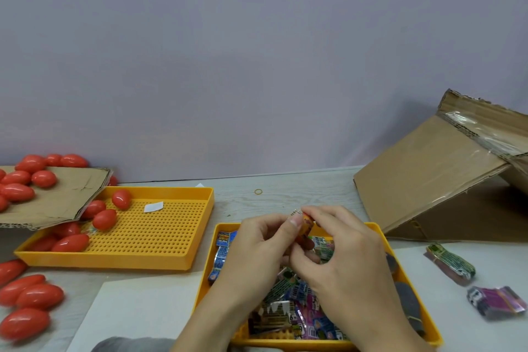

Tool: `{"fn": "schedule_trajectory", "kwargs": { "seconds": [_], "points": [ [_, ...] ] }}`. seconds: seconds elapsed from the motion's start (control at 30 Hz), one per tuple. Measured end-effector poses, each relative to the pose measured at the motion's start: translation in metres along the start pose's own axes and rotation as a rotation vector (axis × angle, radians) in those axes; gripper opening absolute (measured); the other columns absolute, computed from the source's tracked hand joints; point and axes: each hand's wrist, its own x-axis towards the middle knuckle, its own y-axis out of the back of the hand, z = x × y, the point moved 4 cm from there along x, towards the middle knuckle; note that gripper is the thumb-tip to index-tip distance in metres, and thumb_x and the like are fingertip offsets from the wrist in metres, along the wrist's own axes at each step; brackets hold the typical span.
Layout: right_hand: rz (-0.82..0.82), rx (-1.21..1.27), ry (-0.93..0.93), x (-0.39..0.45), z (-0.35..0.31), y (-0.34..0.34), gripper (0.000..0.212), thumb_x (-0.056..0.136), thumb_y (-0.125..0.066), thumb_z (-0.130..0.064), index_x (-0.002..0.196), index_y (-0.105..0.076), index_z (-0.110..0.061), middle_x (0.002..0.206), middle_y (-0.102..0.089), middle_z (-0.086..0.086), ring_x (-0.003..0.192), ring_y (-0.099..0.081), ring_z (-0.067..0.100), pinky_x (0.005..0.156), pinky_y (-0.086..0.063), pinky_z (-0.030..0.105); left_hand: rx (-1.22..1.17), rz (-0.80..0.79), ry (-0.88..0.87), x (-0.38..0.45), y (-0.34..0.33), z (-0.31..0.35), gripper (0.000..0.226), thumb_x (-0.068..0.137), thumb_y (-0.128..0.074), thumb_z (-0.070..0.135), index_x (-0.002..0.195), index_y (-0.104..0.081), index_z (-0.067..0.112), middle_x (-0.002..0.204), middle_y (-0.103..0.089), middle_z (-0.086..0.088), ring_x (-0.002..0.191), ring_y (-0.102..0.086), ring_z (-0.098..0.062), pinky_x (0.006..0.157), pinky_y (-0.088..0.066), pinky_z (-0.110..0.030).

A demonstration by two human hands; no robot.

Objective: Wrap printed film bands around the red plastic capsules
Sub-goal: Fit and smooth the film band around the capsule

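Head view: both hands met over the far end of a yellow tray [380, 233] near the front edge of the desk [300, 191]. Left hand [254, 248] had its fingers curled around a red capsule [303, 233], thumb pressed on its side. Right hand [345, 248] pinched the same capsule from the other side, fingers bent on a printed film band [296, 213] sitting at the capsule's top end. Capsule was held above the tray, mostly hidden by the fingers. How far the band was on, can't tell.

Tray under the hands held a loose pile of printed bands [297, 311], blue, green and pink.

Second yellow tray [160, 234], perforated floor, sat toward the left side of the desk, with several bare red capsules [104, 219] in its left part and a small white slip [153, 206] on the floor. A cardboard sheet [63, 197] overlapped its far-left corner, carrying more red capsules [17, 192]. More loose capsules [40, 296] lay at the front-left corner of the desk.

Right side: tilted cardboard box [428, 177], two rubber-banded bundles of bands [451, 263] [495, 300] near the right edge. A rubber band [258, 191] lay near the far edge.
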Motion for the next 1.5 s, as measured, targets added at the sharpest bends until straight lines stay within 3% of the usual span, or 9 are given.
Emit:
{"fn": "schedule_trajectory", "kwargs": {
  "seconds": [0.1, 0.2, 0.47, 0.63, 0.77, 0.97, 1.1, 1.27, 1.5],
  "points": [
    [-0.004, 0.025, 0.0, 0.001, 0.0, -0.001, 0.046, 0.076, -0.057, -0.049, 0.117, -0.068, -0.03, 0.104, -0.059, -0.024, 0.098, -0.058, -0.001, 0.077, -0.052, 0.017, -0.034, -0.011, 0.052, 0.0, 0.001, -0.003, 0.033, 0.089, -0.064, 0.042, 0.094, -0.077, 0.012, 0.081, -0.073, -0.016, 0.077, -0.071, -0.024, 0.068, -0.056, -0.029],
    [-0.049, 0.098, 0.005, 0.001, -0.001, -0.004, 0.048, 0.078, -0.061, -0.042, 0.123, -0.067, -0.026, 0.105, -0.059, -0.023, 0.101, -0.057, -0.002, 0.08, -0.046, 0.008, -0.117, -0.015, 0.108, 0.0, 0.001, -0.004, 0.034, 0.084, -0.059, 0.039, 0.092, -0.077, 0.011, 0.077, -0.07, -0.017, 0.072, -0.068, -0.02, 0.064, -0.053, -0.028],
    [-0.002, 0.126, 0.022, 0.002, -0.002, 0.003, 0.051, 0.074, -0.068, -0.038, 0.121, -0.069, -0.019, 0.101, -0.064, -0.02, 0.091, -0.055, -0.011, 0.076, -0.039, 0.0, -0.363, -0.061, 0.176, -0.004, -0.008, 0.002, 0.034, 0.084, -0.059, 0.032, 0.089, -0.069, 0.0, 0.066, -0.058, -0.013, 0.059, -0.058, -0.017, 0.056, -0.053, -0.026],
    [0.027, 0.194, -0.01, 0.002, -0.001, 0.002, 0.047, 0.077, -0.07, -0.039, 0.121, -0.069, -0.023, 0.105, -0.063, -0.025, 0.096, -0.06, -0.003, 0.078, -0.047, 0.007, -0.389, -0.096, 0.178, -0.005, -0.009, 0.003, 0.032, 0.088, -0.055, 0.033, 0.078, -0.074, 0.01, 0.068, -0.061, -0.014, 0.064, -0.062, -0.02, 0.062, -0.052, -0.03],
    [-0.02, 0.242, -0.028, 0.002, 0.0, 0.002, 0.048, 0.078, -0.071, -0.042, 0.123, -0.067, -0.03, 0.105, -0.063, -0.026, 0.103, -0.059, -0.001, 0.081, -0.049, 0.013, -0.434, -0.092, 0.234, -0.004, -0.01, 0.0, 0.043, 0.092, -0.049, 0.036, 0.094, -0.071, -0.001, 0.071, -0.062, -0.021, 0.064, -0.063, -0.024, 0.062, -0.054, -0.03],
    [-0.012, 0.293, -0.037, 0.002, 0.001, 0.0, 0.046, 0.076, -0.081, -0.026, 0.121, -0.069, -0.021, 0.105, -0.064, -0.015, 0.1, -0.059, -0.004, 0.073, -0.044, 0.0, -0.574, -0.146, 0.289, -0.005, -0.013, -0.001, 0.043, 0.092, -0.047, 0.037, 0.1, -0.063, -0.002, 0.081, -0.069, -0.018, 0.077, -0.07, -0.026, 0.074, -0.056, -0.033],
    [-0.006, 0.301, -0.043, 0.002, 0.001, 0.0, 0.046, 0.077, -0.079, -0.03, 0.12, -0.07, -0.022, 0.105, -0.064, -0.017, 0.095, -0.062, -0.002, 0.071, -0.047, 0.003, -0.479, -0.098, 0.276, -0.004, -0.012, -0.005, 0.044, 0.088, -0.051, 0.04, 0.095, -0.069, 0.001, 0.083, -0.07, -0.02, 0.08, -0.07, -0.027, 0.075, -0.056, -0.034],
    [0.018, 0.097, 0.013, 0.004, 0.005, 0.004, 0.045, 0.077, -0.079, -0.032, 0.12, -0.068, -0.02, 0.099, -0.058, -0.02, 0.094, -0.053, -0.008, 0.076, -0.04, 0.001, 0.004, 0.109, 0.001, 0.003, -0.001, -0.003, 0.032, 0.086, -0.068, 0.04, 0.097, -0.074, 0.011, 0.08, -0.072, -0.005, 0.077, -0.068, -0.016, 0.067, -0.056, -0.025],
    [0.024, 0.094, 0.035, 0.006, 0.004, 0.002, 0.04, 0.08, -0.076, -0.027, 0.118, -0.068, -0.016, 0.097, -0.055, -0.02, 0.094, -0.054, -0.011, 0.072, -0.038, -0.003, -0.267, 0.042, 0.149, 0.002, -0.002, -0.002, 0.042, 0.082, -0.066, 0.03, 0.099, -0.07, -0.008, 0.088, -0.072, -0.024, 0.077, -0.07, -0.028, 0.07, -0.06, -0.03]
  ]
}}
